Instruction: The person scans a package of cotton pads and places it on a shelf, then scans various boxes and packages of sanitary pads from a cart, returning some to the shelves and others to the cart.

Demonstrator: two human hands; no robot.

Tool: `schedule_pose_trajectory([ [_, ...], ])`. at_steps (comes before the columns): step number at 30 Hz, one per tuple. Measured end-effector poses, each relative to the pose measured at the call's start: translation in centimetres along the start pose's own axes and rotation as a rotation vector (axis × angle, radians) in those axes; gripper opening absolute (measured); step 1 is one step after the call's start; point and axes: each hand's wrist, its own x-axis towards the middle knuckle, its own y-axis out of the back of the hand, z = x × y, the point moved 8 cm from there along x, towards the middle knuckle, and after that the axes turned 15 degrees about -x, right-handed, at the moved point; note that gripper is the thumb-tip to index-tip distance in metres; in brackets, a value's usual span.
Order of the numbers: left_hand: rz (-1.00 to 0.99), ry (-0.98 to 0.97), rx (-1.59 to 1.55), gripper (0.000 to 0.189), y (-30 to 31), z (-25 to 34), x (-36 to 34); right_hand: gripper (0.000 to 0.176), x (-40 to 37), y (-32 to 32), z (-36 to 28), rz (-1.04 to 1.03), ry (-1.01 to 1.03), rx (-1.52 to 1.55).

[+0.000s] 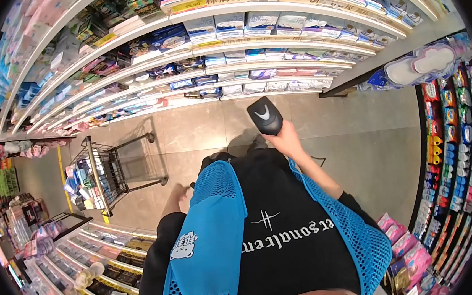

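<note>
The right hand [285, 137] is closed around a black handheld scanner [265, 116], which lies just off the middle of the view toward one o'clock, above the tiled floor [190, 131]. A pale curved mark shows on the scanner's top. The left hand [180, 195] hangs toward eight o'clock, beside the blue mesh vest [212, 227]; a small dark thing shows by it, but whether the fingers grip it I cannot tell.

At twelve o'clock, long white shelves [228, 49] carry rows of packs in white, blue and purple. A wire shopping cart [117, 170] with packages in it stands at nine o'clock. Lower shelves [108, 254] run along eight o'clock. Colourful hanging goods [460, 146] fill three o'clock, and pink packs [413, 253] sit toward four o'clock.
</note>
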Motion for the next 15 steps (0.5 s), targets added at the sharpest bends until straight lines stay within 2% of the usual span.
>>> schedule_pose_trajectory([
  [1,0.291,-0.17,-0.081,0.061,2.0,-1.1,4.6,0.036,-0.1,-1.1,-1.1,-0.028,0.009,-0.006],
  [3,0.513,-0.327,-0.155,0.08,6.0,3.7,1.2,0.037,-0.7,-3.8,-3.4,-0.097,0.06,0.006],
  [5,0.652,-0.429,-0.122,0.092,11.1,5.9,-0.4,0.038,-1.7,-7.1,-5.6,-0.146,0.1,0.0],
  [7,0.976,-0.497,-0.031,0.09,17.5,4.6,-2.1,0.04,-3.0,-10.6,-7.7,-0.205,0.102,-0.011],
  [11,1.475,-0.643,0.097,0.079,30.3,0.6,-15.1,0.047,-6.3,-17.5,-12.5,-0.192,0.216,-0.073],
  [12,1.493,-0.467,-0.001,0.084,33.4,-2.7,-15.5,0.047,-7.3,-19.1,-13.5,-0.194,0.22,-0.075],
  [14,1.702,-0.35,0.047,0.088,37.5,-8.3,-16.5,0.045,-9.2,-21.8,-16.1,-0.219,0.256,-0.062],
  [15,1.668,-0.274,0.011,0.089,39.3,-12.0,-14.4,0.044,-9.8,-22.8,-17.2,-0.233,0.268,-0.056],
])
